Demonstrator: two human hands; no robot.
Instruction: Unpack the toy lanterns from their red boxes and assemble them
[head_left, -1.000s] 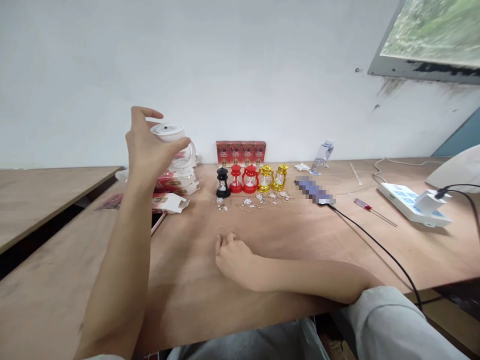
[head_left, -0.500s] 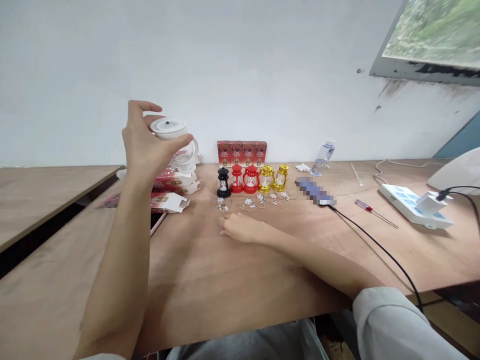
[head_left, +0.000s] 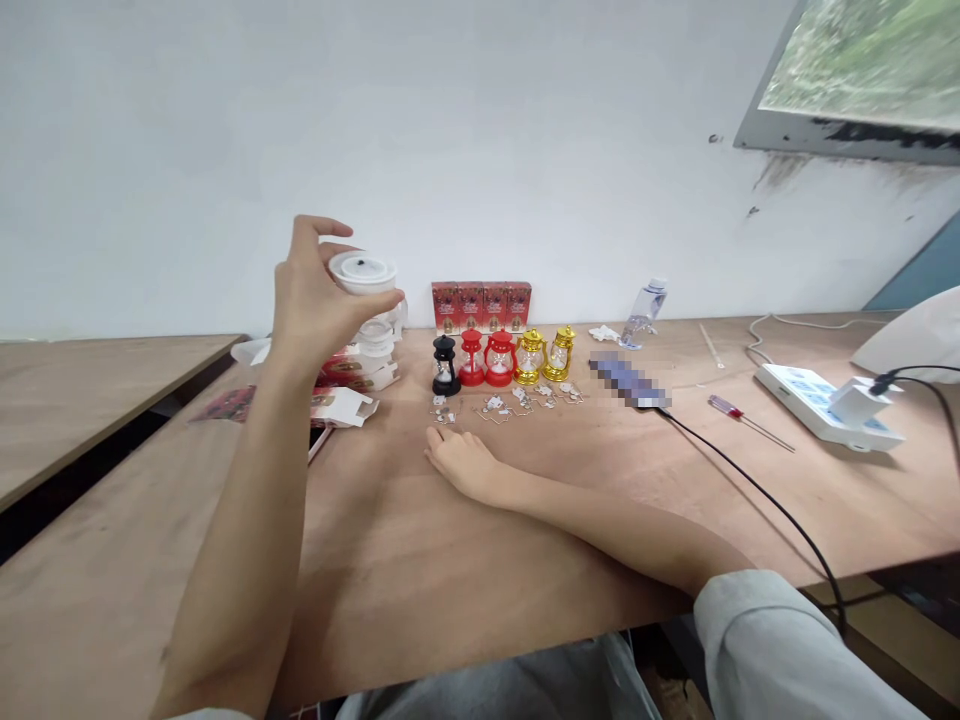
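My left hand (head_left: 319,305) is raised at the left, thumb and fingers closed around a white toy lantern (head_left: 365,272) whose flat round face points up. Clear and white parts show below that face. On the tabletop, my right hand (head_left: 466,462) rests with its fingers bent together at the near side of the small metal and white pieces (head_left: 444,412). What those fingertips hold, if anything, is hidden. Behind the pieces stand a black lantern (head_left: 445,367), two red lanterns (head_left: 499,360) and two gold lanterns (head_left: 530,358) in a row.
Red boxes (head_left: 481,307) stand against the wall. Opened red and white cartons (head_left: 345,406) lie at the left. Rightward are a tilted water bottle (head_left: 645,313), a blurred device (head_left: 628,380) with a black cable, a screwdriver (head_left: 750,422) and a power strip (head_left: 817,407).
My left hand has moved right and slightly down with the white toy lantern. My right hand has shifted slightly left, nearer the small pieces.
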